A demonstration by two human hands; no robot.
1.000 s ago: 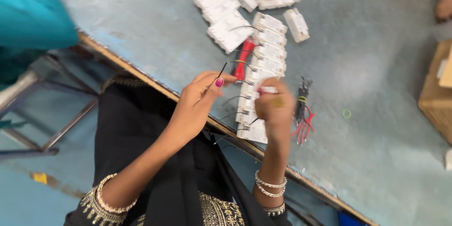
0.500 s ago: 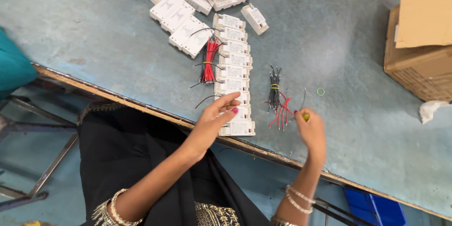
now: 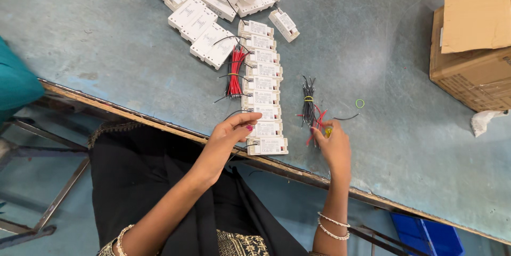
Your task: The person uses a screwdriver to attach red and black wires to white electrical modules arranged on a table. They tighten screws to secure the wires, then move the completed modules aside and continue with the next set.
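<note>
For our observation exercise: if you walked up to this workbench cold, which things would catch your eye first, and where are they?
First, the neat column of white rectangular modules running down the middle of the blue-grey table, with a looser heap at the top. Beside the column lies a red wire bundle; the left hand touches the column's near end. The right hand pinches something small and yellow by a black wire bundle; a cardboard box sits far right.

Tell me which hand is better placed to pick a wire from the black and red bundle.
Right, most likely. The right hand is already at the near end of the wire bundle, fingertips on its red wires. The left hand rests on the row of white modules, farther from the bundle.
</note>
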